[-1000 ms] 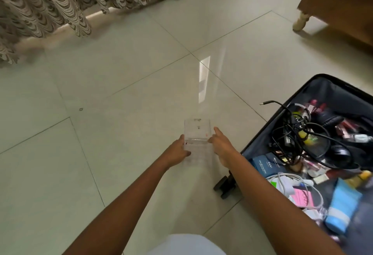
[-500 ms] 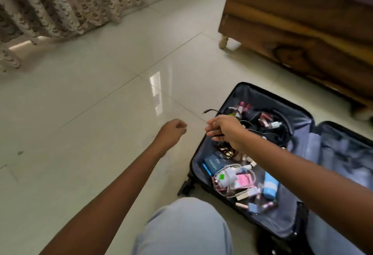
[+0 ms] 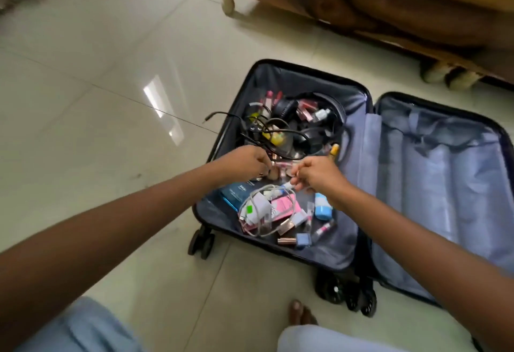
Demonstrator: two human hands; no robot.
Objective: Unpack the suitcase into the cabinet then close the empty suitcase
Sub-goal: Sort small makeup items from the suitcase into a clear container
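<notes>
Both hands are down in the suitcase (image 3: 292, 80) now; a moment ago the left hand (image 3: 244, 162) was out over the floor (image 3: 111, 134). Nearest lie a white cable (image 3: 258, 204) and a blue bottle (image 3: 322, 208). Next, the left hand curls onto little pink tubes (image 3: 283, 168); I cannot tell if it holds one. The right hand (image 3: 317, 176) pinches a small tube (image 3: 288, 185). Behind sit black cords (image 3: 292, 134). Most things are still packed, so lots is left. No cabinet shows.
</notes>
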